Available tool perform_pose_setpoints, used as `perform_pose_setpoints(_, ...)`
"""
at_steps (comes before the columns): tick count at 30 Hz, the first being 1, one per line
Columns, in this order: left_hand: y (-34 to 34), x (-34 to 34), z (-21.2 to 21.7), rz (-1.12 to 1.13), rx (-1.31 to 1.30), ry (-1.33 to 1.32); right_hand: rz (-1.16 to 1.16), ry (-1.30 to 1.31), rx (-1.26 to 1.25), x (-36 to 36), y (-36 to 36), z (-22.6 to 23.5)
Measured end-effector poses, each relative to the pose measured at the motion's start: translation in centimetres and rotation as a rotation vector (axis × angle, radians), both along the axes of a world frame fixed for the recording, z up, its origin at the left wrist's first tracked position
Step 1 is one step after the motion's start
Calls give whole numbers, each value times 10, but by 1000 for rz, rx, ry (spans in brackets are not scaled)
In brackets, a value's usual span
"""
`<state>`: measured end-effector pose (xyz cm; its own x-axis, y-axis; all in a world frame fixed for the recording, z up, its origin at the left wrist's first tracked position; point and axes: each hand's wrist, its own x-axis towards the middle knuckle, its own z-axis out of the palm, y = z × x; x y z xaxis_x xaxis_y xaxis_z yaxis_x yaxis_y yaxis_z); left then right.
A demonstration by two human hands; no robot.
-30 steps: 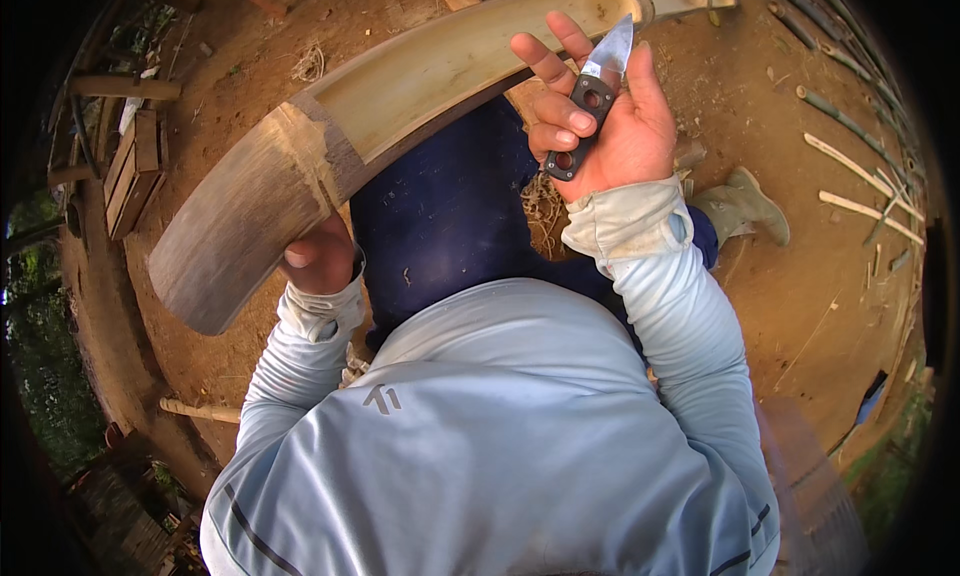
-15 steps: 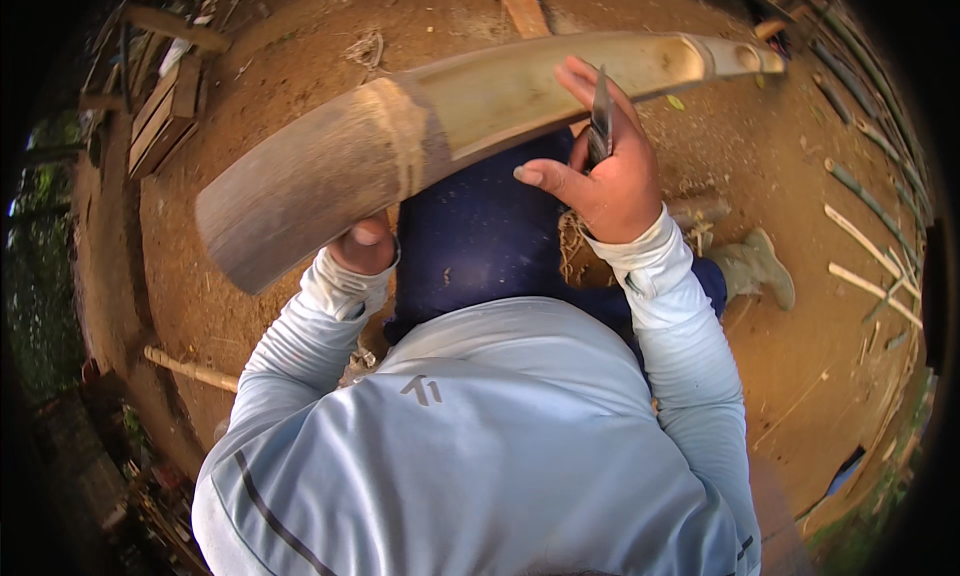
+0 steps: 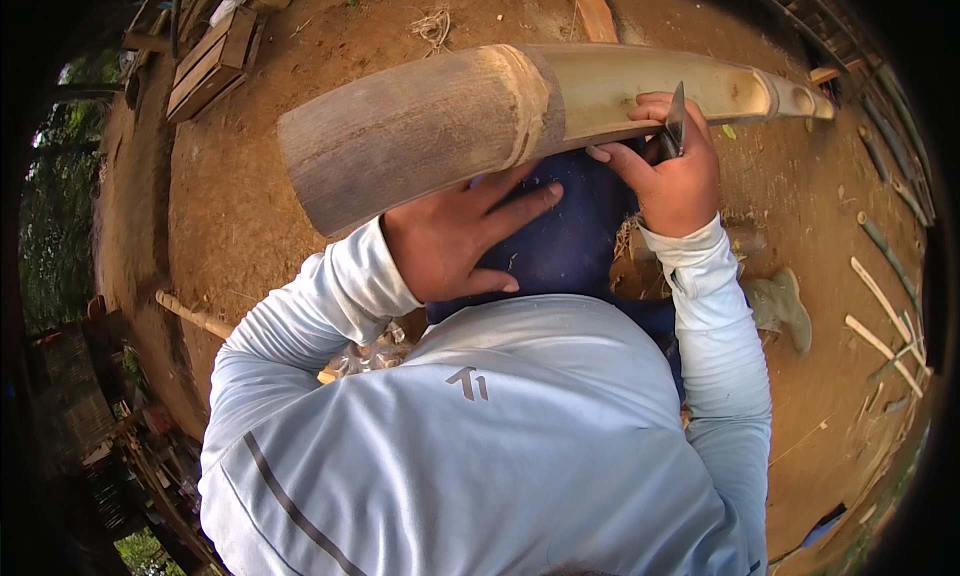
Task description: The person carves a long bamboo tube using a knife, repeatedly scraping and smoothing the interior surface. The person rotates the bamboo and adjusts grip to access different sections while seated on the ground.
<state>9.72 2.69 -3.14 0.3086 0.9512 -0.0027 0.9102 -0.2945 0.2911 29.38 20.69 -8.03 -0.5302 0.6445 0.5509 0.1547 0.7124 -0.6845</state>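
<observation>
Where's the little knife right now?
In the head view, the knife is right of centre in the upper half, held in the person's right hand, blade pointing up, at the bamboo's cut-open part.

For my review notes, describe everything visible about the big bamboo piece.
The bamboo piece is long, thick and slightly curved in this view, lying crosswise over the dark trousers. Its brownish left part looks like a whole tube; right of a pale node ring, the wall is cut away, baring a yellowish hollow with further joints. The right hand reaches over its near edge; the left hand is partly beneath, contact unclear.
</observation>
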Motion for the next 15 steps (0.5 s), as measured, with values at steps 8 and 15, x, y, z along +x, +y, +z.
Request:
perform_pose_setpoints(8,-1,22,-18,-339,123,120,-9,-39,-58,0,-1,5)
perform_pose_setpoints(15,2,25,-22,-354,167,108,-4,-23,-42,0,0,1)
